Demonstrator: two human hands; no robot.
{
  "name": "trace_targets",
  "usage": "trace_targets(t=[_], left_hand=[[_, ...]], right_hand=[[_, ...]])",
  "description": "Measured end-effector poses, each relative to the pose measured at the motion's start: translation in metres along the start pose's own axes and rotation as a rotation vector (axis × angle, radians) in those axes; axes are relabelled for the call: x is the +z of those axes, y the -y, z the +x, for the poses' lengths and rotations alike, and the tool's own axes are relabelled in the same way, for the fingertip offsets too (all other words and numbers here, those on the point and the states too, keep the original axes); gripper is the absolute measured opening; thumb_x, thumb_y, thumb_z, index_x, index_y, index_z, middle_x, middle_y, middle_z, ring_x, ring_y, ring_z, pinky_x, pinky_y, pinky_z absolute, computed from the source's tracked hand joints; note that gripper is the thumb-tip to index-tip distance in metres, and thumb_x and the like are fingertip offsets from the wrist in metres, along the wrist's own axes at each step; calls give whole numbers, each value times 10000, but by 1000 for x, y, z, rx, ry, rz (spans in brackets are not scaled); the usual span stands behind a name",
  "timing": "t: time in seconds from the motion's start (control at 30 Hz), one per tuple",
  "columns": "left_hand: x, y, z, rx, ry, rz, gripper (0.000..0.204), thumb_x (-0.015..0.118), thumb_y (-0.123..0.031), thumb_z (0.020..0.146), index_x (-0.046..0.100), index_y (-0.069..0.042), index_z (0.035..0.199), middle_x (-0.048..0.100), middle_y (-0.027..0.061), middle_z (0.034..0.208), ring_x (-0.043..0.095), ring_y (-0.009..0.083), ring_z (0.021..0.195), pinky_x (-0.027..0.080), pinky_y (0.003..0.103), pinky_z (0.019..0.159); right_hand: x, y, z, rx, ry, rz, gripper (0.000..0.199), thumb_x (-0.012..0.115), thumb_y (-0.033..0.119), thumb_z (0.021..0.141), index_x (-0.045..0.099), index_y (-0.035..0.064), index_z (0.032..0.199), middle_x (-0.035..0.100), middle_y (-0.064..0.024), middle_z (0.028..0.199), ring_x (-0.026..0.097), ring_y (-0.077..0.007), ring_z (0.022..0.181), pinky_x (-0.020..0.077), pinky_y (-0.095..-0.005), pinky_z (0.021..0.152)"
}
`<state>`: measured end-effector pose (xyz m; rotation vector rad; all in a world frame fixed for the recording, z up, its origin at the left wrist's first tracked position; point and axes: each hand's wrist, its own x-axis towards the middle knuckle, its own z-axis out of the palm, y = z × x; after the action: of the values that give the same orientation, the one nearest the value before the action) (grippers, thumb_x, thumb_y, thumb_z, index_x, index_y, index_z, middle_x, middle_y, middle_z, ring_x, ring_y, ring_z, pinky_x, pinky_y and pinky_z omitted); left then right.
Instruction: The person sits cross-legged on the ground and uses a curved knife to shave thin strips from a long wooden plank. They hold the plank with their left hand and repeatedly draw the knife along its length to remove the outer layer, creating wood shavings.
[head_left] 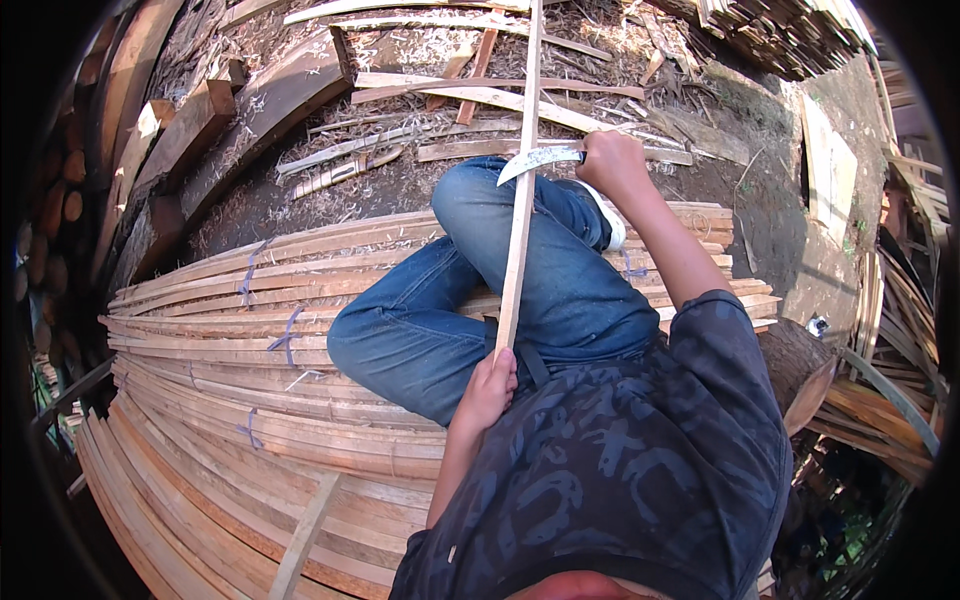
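While a person in blue jeans [410, 315] and a dark patterned shirt [600, 465] sits with bent legs among bundles of wooden slats, a long, pale wooden strip [518, 250] runs from near their waist, up over one leg, to the top edge of the view. The left hand [485, 393] is closed around the strip's near end, fingers wrapped against the wood. The right hand [614, 162], farther out, makes a fist around the handle of a knife [540, 159], with most of the grip hidden. Its curved, mottled blade lies across the strip, tip pointing left; how deep the edge sits cannot be told. Purple ties [287, 341] bind the slat bundles [215, 345] at left. Beyond the knees, loose slats [480, 97] lie on ground scattered with shavings, beside heavy dark beams [265, 120]. A cut log [797, 368] rests to the right.
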<state>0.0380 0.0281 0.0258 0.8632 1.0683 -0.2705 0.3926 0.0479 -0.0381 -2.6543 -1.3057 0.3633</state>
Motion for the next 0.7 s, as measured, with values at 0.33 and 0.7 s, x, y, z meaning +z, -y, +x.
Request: trace_targets(t=[0.33,0.7], left_hand=[[-1,15,2,120,-122,272,437,419,-416,1023,491,-19,854,483,64,663,478,167,626,399,341,591],[-29,24,6,12,163,13,525,343,-582,1000,456,-76,917,393,-23,678,334,62,544,305,216,484]], right_hand=[[-10,-49,110,435,-10,30,296,612,218,799,718,28,1000,707,-205,1030,684,-360,982,541,-451,833],[13,-114,90,558,-59,19,340,647,329,825,721,32,972,707,-217,975,682,-372,941,539,-459,818]])
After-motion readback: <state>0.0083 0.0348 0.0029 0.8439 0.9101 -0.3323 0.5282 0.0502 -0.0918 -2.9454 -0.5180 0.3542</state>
